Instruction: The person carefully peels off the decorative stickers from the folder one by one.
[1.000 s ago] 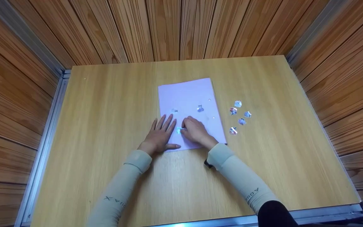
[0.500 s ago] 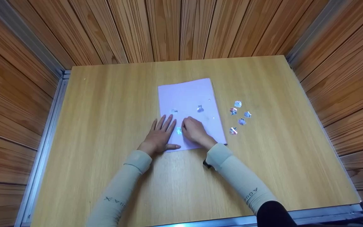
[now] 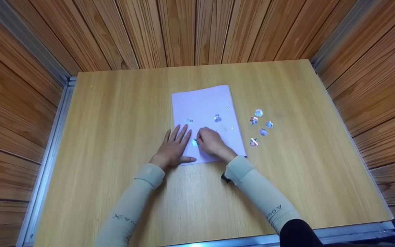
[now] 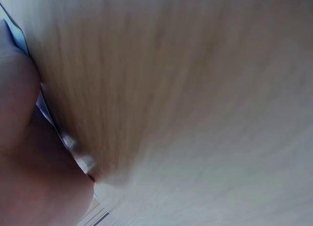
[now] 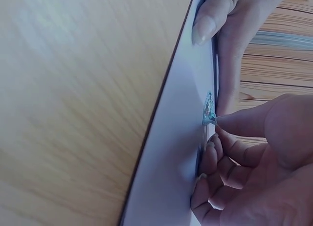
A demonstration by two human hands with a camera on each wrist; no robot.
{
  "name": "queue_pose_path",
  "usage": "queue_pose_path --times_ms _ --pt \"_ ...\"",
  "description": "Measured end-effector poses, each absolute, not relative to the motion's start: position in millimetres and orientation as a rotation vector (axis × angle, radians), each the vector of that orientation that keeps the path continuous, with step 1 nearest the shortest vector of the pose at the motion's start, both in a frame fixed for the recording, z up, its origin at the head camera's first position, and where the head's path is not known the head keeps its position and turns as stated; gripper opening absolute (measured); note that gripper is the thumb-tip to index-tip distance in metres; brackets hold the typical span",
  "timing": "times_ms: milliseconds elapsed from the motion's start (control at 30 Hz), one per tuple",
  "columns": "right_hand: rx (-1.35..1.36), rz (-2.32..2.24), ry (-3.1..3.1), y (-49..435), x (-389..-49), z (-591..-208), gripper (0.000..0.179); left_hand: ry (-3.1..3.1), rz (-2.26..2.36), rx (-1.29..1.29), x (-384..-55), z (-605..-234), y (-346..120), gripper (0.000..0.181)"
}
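Observation:
A light purple folder or notebook (image 3: 201, 103) lies on the wooden table. My left hand (image 3: 170, 151) rests flat on its lower left part, fingers spread and thumb along the near edge. Beside it, my right hand (image 3: 213, 141) has curled fingers over the cover. In the right wrist view, its thumb and index finger pinch the edge of a shiny sticker (image 5: 209, 108), which sits on the cover between both hands. Two more shiny stickers are on the cover: one sticker (image 3: 217, 118) right of centre, another sticker (image 3: 189, 120) above my left fingertips. The left wrist view mostly shows blurred tabletop.
Several loose shiny stickers (image 3: 263, 131) lie on the table to the right of the folder. Tiny bright dots mark the cover's right side. Wood-panelled walls (image 3: 180, 32) and metal rails (image 3: 51, 147) border the table (image 3: 115, 113).
My right hand has shifted very slightly at the sticker, which shows a little more beside the fingers than a second ago. The left hand stays in place.

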State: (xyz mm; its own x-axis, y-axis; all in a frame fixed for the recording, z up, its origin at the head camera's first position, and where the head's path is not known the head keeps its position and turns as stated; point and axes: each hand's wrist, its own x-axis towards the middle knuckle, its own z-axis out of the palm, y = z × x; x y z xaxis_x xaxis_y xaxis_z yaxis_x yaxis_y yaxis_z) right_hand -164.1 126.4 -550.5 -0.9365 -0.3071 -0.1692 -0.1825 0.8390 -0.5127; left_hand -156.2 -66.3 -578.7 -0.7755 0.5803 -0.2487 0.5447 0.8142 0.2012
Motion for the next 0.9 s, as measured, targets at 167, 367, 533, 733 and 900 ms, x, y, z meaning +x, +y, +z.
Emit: queue_pose_path --times_ms 167,367,533,733,900 --pt "-0.379 -0.753 2.760 127.6 -162.8 -549.0 0.010 2.700 0.194 0.860 -155.7 -578.6 -66.2 0.105" --pt "-0.377 -0.776 2.727 129.3 -162.0 -546.3 0.010 2.704 0.198 0.857 -155.1 -577.8 -66.3 0.105" --pt "-0.405 -0.780 2.722 130.3 -162.0 -546.1 0.009 2.693 0.221 0.849 -155.9 -579.0 -66.4 0.106" --pt "-0.416 -0.796 2.700 131.9 -162.7 -546.2 0.010 2.666 0.249 0.841 -158.4 -586.9 -66.7 0.107" --pt "-0.470 -0.832 2.701 134.6 -163.5 -545.7 0.008 2.688 0.221 0.862 -157.8 -585.3 -66.7 0.108"
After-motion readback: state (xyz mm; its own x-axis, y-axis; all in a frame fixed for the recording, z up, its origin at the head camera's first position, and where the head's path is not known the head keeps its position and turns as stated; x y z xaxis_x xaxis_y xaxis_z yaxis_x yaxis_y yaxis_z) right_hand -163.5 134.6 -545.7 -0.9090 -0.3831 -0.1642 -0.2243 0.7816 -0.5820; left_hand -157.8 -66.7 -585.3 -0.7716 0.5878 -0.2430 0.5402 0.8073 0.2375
